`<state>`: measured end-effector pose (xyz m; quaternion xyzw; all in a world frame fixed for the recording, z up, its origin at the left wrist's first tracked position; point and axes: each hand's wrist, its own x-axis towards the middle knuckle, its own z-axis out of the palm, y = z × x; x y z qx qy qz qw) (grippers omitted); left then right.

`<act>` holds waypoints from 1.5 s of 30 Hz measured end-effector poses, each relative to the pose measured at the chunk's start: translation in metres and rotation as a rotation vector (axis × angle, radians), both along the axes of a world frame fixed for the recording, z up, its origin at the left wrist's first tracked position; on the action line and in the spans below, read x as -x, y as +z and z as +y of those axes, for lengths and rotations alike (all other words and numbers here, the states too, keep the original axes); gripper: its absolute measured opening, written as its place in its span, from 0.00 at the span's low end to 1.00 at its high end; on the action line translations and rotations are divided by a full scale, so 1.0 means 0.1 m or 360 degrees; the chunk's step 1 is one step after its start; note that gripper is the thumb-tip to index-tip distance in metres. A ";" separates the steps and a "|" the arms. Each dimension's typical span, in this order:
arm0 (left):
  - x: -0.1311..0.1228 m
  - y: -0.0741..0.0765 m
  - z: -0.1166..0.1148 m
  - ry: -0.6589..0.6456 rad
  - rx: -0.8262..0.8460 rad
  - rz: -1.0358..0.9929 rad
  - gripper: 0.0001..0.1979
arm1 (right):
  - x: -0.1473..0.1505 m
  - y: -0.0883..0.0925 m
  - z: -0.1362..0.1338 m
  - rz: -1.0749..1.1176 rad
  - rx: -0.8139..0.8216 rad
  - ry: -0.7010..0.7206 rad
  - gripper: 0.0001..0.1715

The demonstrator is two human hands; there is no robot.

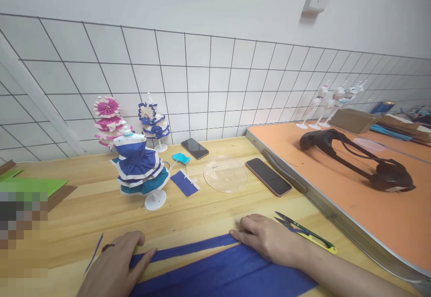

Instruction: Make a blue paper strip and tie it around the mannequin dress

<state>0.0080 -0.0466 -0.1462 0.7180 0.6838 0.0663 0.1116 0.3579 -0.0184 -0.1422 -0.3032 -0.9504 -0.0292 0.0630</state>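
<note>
A narrow strip of dark blue crepe paper (191,247) lies across the wooden table, just beyond a wider sheet of the same blue paper (215,273). My left hand (119,263) rests at the strip's left end, thumb apart from the fingers. At the other end my right hand (261,238) has its fingers curled, thumb and forefinger closed on the strip; the wrist lies over the sheet's right part. Yellow-handled thread snips (308,234) lie beside the right hand. A thin blue scrap (94,253) is left of my left hand.
Behind stand small dress forms in blue (138,160) and pink (107,117) ruffles. A clear round plate (225,174), two phones (268,176) and a blue paper piece (185,183) lie mid-table. An orange board (353,216) with a raised metal edge bears a black headset strap (357,160).
</note>
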 end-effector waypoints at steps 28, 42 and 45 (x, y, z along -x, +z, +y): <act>-0.57 0.09 -0.20 -0.0648 -0.0507 0.0144 0.15 | 0.01 0.02 -0.06 0.0017 -0.0325 0.0273 0.18; -0.71 -0.22 -0.16 -0.1069 -0.0636 0.0376 0.32 | 0.01 0.04 -0.08 -0.0152 -0.0350 0.0258 0.19; -0.69 -0.25 -0.15 -0.1070 -0.0689 0.0388 0.32 | 0.00 0.03 -0.06 -0.0143 -0.0316 0.0251 0.18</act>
